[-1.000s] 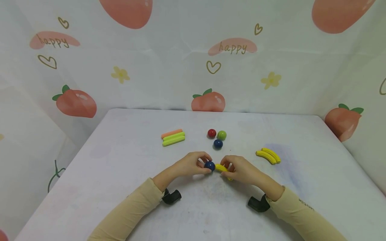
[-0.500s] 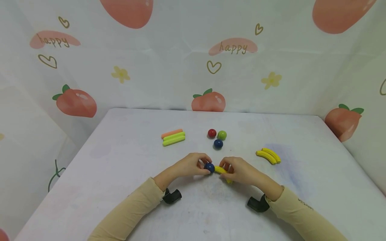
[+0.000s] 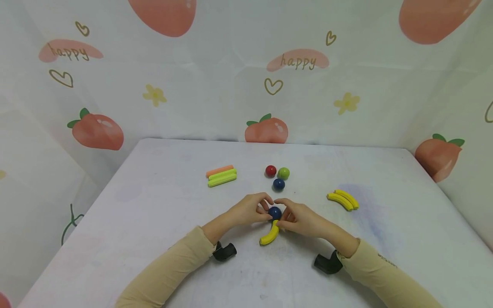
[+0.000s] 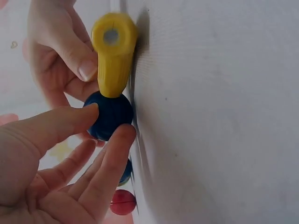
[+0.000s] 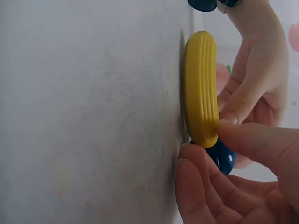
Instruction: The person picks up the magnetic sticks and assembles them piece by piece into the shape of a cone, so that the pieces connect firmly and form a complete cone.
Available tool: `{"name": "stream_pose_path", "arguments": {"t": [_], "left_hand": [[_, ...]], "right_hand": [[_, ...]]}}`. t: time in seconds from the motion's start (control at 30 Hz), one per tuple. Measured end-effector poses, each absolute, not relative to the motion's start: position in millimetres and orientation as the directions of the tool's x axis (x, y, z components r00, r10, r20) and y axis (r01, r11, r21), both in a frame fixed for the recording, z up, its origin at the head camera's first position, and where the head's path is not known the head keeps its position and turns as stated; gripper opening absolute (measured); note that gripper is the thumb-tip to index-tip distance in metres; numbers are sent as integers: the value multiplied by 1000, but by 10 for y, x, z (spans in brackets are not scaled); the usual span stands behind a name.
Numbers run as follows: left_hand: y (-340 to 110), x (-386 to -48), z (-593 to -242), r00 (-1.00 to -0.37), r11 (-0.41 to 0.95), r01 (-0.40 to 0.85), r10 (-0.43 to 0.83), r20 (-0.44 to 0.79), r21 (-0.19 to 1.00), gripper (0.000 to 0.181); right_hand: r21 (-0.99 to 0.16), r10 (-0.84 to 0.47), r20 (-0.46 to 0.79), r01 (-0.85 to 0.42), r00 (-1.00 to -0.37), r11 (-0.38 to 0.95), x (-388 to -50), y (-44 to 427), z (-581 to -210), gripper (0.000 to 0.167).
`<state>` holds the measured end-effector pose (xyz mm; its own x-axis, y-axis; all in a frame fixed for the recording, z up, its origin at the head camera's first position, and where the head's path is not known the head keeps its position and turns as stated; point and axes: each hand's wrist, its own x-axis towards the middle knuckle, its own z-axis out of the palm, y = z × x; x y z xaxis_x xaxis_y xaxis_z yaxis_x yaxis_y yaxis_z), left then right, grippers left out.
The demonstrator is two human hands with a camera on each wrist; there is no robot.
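Note:
Between the thumb and fingers of my left hand (image 3: 251, 209) is a dark blue ball (image 3: 274, 213), pinched at its side. A yellow curved magnetic rod (image 3: 269, 234) touches the ball with one end and points toward me. My right hand (image 3: 306, 219) pinches that same end, thumb on one side and fingertip on the other, as the right wrist view shows on the rod (image 5: 201, 88). The rod's free end has a grey disc, visible in the left wrist view. Both hands' index fingers nearly meet above the ball (image 4: 110, 116).
Behind the hands lie a red ball (image 3: 271, 171), a green ball (image 3: 283, 173) and another blue ball (image 3: 279, 184). Further left are an orange stick (image 3: 219, 171) and two yellow-green sticks (image 3: 222, 179). Two yellow curved rods (image 3: 343, 199) lie to the right on the white table (image 3: 154, 188).
The yellow rod has swung round from the ball's right side to its near side. The ball and left hand have shifted slightly right, and the right hand has come closer to the left.

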<state>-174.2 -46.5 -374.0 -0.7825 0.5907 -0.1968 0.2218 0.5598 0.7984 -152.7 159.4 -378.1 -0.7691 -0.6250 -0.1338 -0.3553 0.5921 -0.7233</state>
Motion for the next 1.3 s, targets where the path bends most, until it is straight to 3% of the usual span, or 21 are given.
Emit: {"name": "stream_pose_path", "arguments": {"t": [0.17, 0.33, 0.6, 1.0, 1.3], "left_hand": [[-455, -1736, -3747, -759, 530, 182, 612, -224, 829, 36], [-515, -1736, -3755, -738, 530, 226, 641, -211, 817, 34], [-666, -1760, -3749, -716, 602, 300, 655, -242, 740, 34], [-729, -1731, -3718, -675, 590, 372, 702, -228, 716, 13], [-765, -1758, -3730, -669, 593, 363, 702, -242, 718, 12]], "right_hand": [[-697, -602, -119, -365, -790, 617, -1535, 1608, -3792, 38], [-661, -562, -94, -371, -821, 652, -1533, 1656, -3786, 31], [-635, -481, -108, -312, -870, 706, -1524, 1748, -3778, 31], [-642, -522, -182, -301, -834, 705, -1530, 1864, -3726, 37], [-570, -362, 9, -302, -932, 764, -1716, 2331, -3599, 28]]}}
